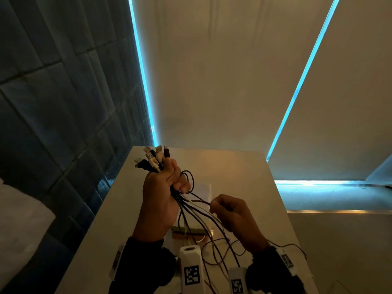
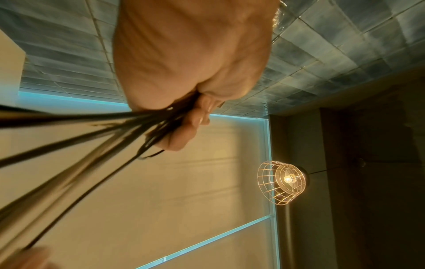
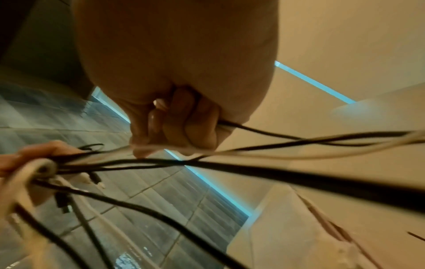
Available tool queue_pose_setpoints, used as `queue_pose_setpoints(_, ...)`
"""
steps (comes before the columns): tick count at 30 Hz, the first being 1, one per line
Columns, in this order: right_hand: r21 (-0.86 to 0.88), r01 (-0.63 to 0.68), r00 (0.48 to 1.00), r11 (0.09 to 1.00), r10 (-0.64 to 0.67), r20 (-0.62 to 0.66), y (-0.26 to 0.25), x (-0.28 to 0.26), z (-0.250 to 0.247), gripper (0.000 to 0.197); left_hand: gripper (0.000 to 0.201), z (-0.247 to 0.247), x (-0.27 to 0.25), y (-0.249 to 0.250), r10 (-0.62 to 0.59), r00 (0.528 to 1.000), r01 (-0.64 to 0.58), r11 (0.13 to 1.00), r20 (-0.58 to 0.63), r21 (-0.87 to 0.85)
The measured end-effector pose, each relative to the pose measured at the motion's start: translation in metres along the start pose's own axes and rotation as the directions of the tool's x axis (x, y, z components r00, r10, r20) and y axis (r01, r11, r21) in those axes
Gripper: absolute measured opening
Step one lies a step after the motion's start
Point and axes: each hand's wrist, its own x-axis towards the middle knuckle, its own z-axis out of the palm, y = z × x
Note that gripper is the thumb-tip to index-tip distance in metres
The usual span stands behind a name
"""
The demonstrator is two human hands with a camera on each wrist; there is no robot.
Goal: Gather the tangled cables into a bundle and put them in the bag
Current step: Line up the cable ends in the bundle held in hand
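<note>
A bunch of black and white cables (image 1: 192, 211) is held up over the white table (image 1: 244, 166). My left hand (image 1: 163, 187) grips the bunch just below the plugs (image 1: 152, 159), which stick up out of the fist. The cords fan down toward the table. To the right and lower, my right hand (image 1: 231, 211) is curled round one or two dark cords (image 3: 264, 132). The left wrist view shows the cords (image 2: 92, 131) leaving the left fist (image 2: 190, 116). A pale bag-like sheet (image 1: 204, 188) lies on the table behind the hands, mostly hidden.
A flat greenish and brown object (image 1: 186, 230) lies on the table under the cords. Blue tiled wall (image 1: 63, 92) stands at the left, pale blinds (image 1: 222, 71) behind. A wire cage lamp (image 2: 281, 183) hangs overhead. White bedding (image 1: 19, 213) sits at lower left.
</note>
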Motion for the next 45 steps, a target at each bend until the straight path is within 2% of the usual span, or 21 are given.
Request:
queue_pose_setpoints(3,-0.121,0.000,0.996,0.993,-0.011,-0.088,0.021,0.006,-0.004,0.025,0.032,0.001,0.000,-0.002,-0.006,1.000,0.006,1.000,0.020,0.021)
queue_pose_setpoints(6,-0.207,0.005,0.992,0.978,-0.031,-0.122,0.039,0.012,-0.006,0.026,0.032,0.001,0.001,-0.003,-0.017,0.999,0.015,0.999,0.031,0.049)
queue_pose_setpoints(14,-0.341,-0.043,0.991,0.939,-0.002,-0.131,0.083,0.021,-0.002,0.027,0.031,-0.002,-0.002,-0.001,-0.032,0.999,0.028,0.991,0.031,0.134)
queue_pose_setpoints(17,-0.347,-0.093,0.991,0.933,0.053,-0.123,0.097,0.021,-0.001,0.026,0.031,-0.003,-0.004,0.001,-0.029,0.999,0.026,0.991,0.026,0.134)
queue_pose_setpoints(20,-0.363,-0.147,0.986,0.920,0.110,-0.123,0.111,0.019,-0.003,0.034,0.032,-0.003,-0.005,0.006,-0.028,0.999,0.023,0.992,0.044,0.122)
queue_pose_setpoints(23,-0.468,-0.218,0.976,0.857,0.182,-0.120,0.123,0.015,-0.008,0.037,0.033,-0.002,-0.005,0.009,-0.026,0.997,0.017,0.991,0.070,0.131)
queue_pose_setpoints(25,-0.515,-0.269,0.963,0.814,0.214,-0.164,0.124,0.013,-0.012,0.034,0.033,-0.001,-0.005,0.008,-0.027,0.998,0.018,0.990,0.063,0.141)
queue_pose_setpoints(28,-0.462,-0.285,0.945,0.840,0.166,-0.280,0.102,0.018,-0.015,0.027,0.033,-0.003,-0.002,0.005,-0.039,0.999,0.035,0.987,0.025,0.158)
queue_pose_setpoints(31,-0.262,-0.128,0.936,0.956,0.029,-0.351,0.051,0.024,-0.013,0.019,0.031,-0.004,-0.001,0.000,-0.057,0.998,0.061,0.977,-0.023,0.204)
queue_pose_setpoints(34,-0.128,0.100,0.957,0.987,-0.131,-0.258,-0.009,0.021,-0.004,0.014,0.029,0.000,-0.003,-0.008,-0.077,0.996,0.087,0.968,-0.056,0.234)
queue_pose_setpoints(36,-0.082,0.186,0.970,0.979,-0.197,-0.144,-0.039,0.016,0.005,0.013,0.028,0.003,-0.004,-0.011,-0.072,0.995,0.089,0.964,-0.075,0.249)
queue_pose_setpoints(40,-0.032,0.235,0.972,0.971,-0.235,0.015,-0.058,0.005,0.015,0.013,0.028,0.003,-0.005,-0.008,-0.047,0.993,0.070,0.970,-0.105,0.231)
queue_pose_setpoints(45,-0.046,0.173,0.983,0.984,-0.170,0.065,-0.043,0.006,0.015,0.014,0.027,0.002,-0.006,-0.003,-0.016,0.997,0.022,0.997,-0.075,0.070)
